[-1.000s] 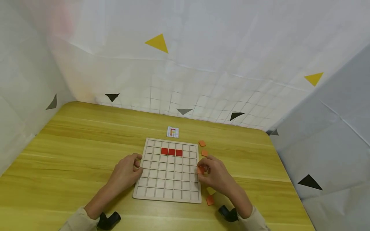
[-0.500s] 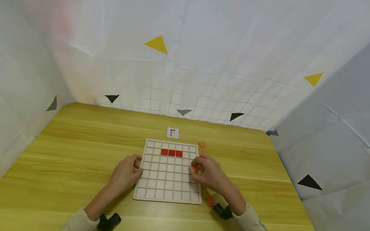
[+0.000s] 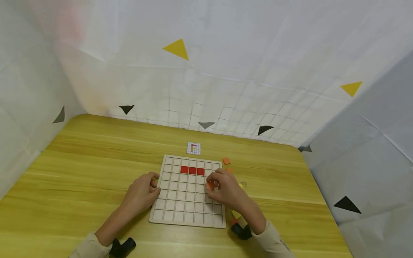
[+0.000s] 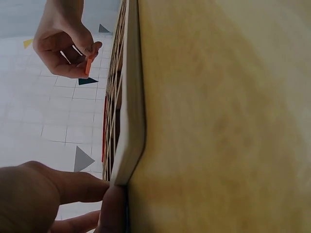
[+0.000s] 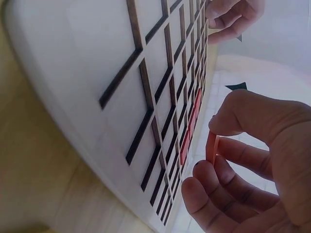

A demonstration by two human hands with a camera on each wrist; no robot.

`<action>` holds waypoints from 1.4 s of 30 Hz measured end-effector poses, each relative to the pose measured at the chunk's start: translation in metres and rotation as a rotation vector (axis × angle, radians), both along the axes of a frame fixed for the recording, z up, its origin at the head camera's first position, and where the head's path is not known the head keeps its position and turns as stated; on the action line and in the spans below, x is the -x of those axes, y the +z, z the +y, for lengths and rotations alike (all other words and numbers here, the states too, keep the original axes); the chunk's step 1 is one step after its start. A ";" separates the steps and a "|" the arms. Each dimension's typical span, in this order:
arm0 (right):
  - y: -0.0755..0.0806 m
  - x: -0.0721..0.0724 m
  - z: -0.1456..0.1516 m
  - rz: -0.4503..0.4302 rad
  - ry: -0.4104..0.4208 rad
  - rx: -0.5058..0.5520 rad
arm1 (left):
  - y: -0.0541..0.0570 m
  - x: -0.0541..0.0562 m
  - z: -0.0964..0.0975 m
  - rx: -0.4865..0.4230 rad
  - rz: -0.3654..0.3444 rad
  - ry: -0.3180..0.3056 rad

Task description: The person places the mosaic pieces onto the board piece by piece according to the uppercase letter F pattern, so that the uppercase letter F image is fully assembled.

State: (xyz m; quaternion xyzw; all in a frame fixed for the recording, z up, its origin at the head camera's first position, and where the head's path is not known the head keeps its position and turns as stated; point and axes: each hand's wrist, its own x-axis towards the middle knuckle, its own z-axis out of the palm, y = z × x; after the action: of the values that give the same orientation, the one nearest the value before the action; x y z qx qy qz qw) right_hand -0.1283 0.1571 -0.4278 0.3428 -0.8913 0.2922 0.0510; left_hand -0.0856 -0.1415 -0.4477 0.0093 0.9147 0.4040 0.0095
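Observation:
A pale wooden grid board lies on the table, with a row of red tiles in its cells near the far side. My left hand grips the board's left edge; in the left wrist view its fingertips meet that edge. Between the thumb and fingers of my right hand is a small orange square tile, held over the right part of the board. The right wrist view has this orange tile pinched on edge, apart from the board's surface.
Behind the board lies a small pattern card. Loose orange tiles and yellow tiles lie to the board's right, some partly hidden by my right arm. White sheets with triangle markers enclose the wooden table.
My right hand has moved left with the orange tile, from the board's right edge to above its right-hand cells. The left hand has stayed at the board's left edge.

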 end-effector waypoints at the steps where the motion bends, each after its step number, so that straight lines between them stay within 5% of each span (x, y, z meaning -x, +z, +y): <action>1: 0.000 0.001 -0.001 0.000 0.000 0.001 | 0.000 0.000 0.000 0.001 -0.001 -0.002; 42: 0.002 0.016 -0.054 -0.084 0.051 -0.011 | 0.005 -0.001 0.000 -0.017 -0.039 -0.003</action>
State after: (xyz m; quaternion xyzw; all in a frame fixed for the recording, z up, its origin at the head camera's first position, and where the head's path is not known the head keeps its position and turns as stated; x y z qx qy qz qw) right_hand -0.1445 0.1031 -0.4260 0.3532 -0.8852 0.3026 0.0040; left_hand -0.0843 -0.1413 -0.4430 0.0027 0.9108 0.4119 0.0278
